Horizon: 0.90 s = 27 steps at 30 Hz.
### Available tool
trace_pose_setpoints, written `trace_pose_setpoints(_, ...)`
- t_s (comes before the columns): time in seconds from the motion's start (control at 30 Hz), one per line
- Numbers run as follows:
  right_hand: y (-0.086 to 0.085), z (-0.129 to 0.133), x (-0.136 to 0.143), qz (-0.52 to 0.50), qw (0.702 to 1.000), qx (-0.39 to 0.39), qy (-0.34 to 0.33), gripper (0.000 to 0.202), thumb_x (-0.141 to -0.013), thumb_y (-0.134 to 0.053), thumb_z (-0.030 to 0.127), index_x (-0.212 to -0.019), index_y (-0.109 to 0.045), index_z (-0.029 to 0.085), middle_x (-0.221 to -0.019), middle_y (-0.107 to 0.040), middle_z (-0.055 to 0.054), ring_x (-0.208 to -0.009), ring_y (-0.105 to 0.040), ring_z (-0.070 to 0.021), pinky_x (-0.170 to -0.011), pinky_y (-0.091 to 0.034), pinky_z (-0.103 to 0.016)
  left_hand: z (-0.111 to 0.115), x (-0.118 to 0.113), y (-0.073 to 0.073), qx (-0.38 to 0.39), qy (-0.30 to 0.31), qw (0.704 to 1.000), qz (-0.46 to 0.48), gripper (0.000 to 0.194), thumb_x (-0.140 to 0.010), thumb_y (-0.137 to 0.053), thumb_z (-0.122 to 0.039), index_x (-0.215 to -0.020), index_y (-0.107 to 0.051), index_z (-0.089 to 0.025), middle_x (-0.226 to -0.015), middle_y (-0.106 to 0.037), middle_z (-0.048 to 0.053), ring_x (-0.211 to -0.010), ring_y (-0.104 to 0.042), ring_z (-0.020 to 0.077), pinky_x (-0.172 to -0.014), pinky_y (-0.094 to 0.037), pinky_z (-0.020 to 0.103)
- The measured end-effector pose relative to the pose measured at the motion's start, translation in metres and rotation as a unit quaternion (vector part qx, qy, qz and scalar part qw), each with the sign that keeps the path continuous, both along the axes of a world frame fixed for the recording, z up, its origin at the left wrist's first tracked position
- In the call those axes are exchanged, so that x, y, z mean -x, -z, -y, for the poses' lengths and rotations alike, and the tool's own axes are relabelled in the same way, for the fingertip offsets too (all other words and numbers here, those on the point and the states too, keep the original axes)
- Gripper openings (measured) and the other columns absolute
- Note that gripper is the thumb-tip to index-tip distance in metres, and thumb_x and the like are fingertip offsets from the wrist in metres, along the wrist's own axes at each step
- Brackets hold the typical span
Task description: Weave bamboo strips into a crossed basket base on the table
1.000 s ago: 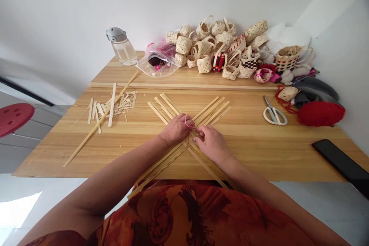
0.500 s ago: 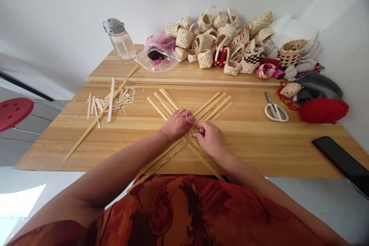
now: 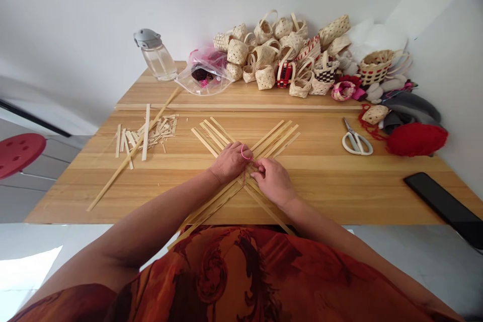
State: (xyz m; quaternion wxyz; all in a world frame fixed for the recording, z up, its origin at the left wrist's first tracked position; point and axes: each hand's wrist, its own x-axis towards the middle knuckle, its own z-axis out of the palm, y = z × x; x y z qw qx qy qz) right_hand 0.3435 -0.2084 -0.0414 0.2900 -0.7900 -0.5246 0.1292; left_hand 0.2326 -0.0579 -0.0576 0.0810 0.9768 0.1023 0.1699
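Note:
Pale flat bamboo strips [image 3: 270, 142] cross in an X on the table in front of me, with their woven middle partly under my hands. My left hand [image 3: 232, 162] rests on the crossing, its fingers curled and closed, and a thin pink cord [image 3: 243, 152] loops over them. Close on its right, my right hand [image 3: 274, 180] is closed in a pinch at the cord beside the left fingertips. More of the cord runs down over the woven middle toward me. The fingertips hide the exact spot where the cord is gripped.
White-handled scissors [image 3: 356, 140] and a black phone [image 3: 445, 206] lie to the right. Small woven baskets [image 3: 265, 77] crowd the back, beside a plastic bag [image 3: 206, 80] and a bottle [image 3: 156, 58]. Strip offcuts [image 3: 162, 131] and a long strip [image 3: 124, 163] lie left; red yarn [image 3: 417, 139] sits right.
The view has shifted slightly. Both hands stay at the crossing in nearly the same pose, with the pink cord still looped over the left fingers.

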Motion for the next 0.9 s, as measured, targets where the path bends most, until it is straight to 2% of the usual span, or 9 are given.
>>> trace_pose_setpoints(0.1, -0.003, 0.005, -0.002, 0.006, 1.0, -0.015, -0.018, 0.02, -0.082, -0.071, 0.02, -0.101, -0.064, 0.017, -0.092, -0.065, -0.005, -0.085, -0.057, -0.0189, -0.079, -0.044, -0.031, 0.0, 0.004, 0.0, 0.01, 0.004, 0.999, 0.036, 0.016, -0.096, -0.053, -0.025, -0.091, -0.068, -0.021, -0.094, -0.067, 0.007, -0.094, -0.055, 0.0215, -0.083, -0.044, 0.034)
trace_pose_setpoints(0.17, -0.005, 0.009, -0.005, 0.023, 0.999, -0.023, -0.011, 0.027, -0.082, -0.072, 0.024, -0.106, -0.064, 0.016, -0.097, -0.065, -0.007, -0.088, -0.058, -0.0199, -0.083, -0.045, -0.032, -0.001, 0.005, 0.0, 0.018, 0.028, 0.998, 0.062, 0.016, -0.097, -0.053, -0.025, -0.097, -0.069, -0.022, -0.101, -0.068, 0.007, -0.1, -0.056, 0.0209, -0.089, -0.044, 0.035)
trace_pose_setpoints(0.3, -0.009, 0.015, -0.012, 0.042, 0.999, -0.005, 0.011, 0.026, -0.08, -0.076, 0.031, -0.1, -0.067, 0.018, -0.095, -0.066, -0.007, -0.089, -0.059, -0.0214, -0.085, -0.045, -0.034, -0.003, 0.004, 0.0, 0.046, 0.074, 0.994, 0.062, 0.02, -0.097, -0.053, -0.024, -0.106, -0.07, -0.023, -0.11, -0.067, 0.007, -0.105, -0.058, 0.019, -0.095, -0.044, 0.034)
trace_pose_setpoints(0.63, -0.001, 0.01, -0.013, 0.018, 1.0, 0.001, 0.019, 0.025, -0.075, -0.079, 0.029, -0.093, -0.066, 0.019, -0.091, -0.067, -0.005, -0.085, -0.06, -0.02, -0.079, -0.046, -0.032, -0.005, -0.004, -0.001, 0.038, 0.068, 0.997, -0.002, 0.019, -0.096, -0.051, -0.022, -0.101, -0.069, -0.026, -0.103, -0.067, 0.004, -0.099, -0.056, 0.0195, -0.089, -0.042, 0.034)
trace_pose_setpoints(0.9, 0.0, 0.009, -0.013, 0.016, 1.0, 0.004, 0.017, 0.024, -0.075, -0.079, 0.029, -0.093, -0.066, 0.019, -0.091, -0.067, -0.005, -0.086, -0.059, -0.0202, -0.08, -0.046, -0.032, -0.007, -0.003, 0.0, 0.038, 0.078, 0.996, 0.005, 0.015, -0.095, -0.053, -0.021, -0.1, -0.066, -0.025, -0.102, -0.067, 0.003, -0.097, -0.055, 0.0195, -0.086, -0.039, 0.034)
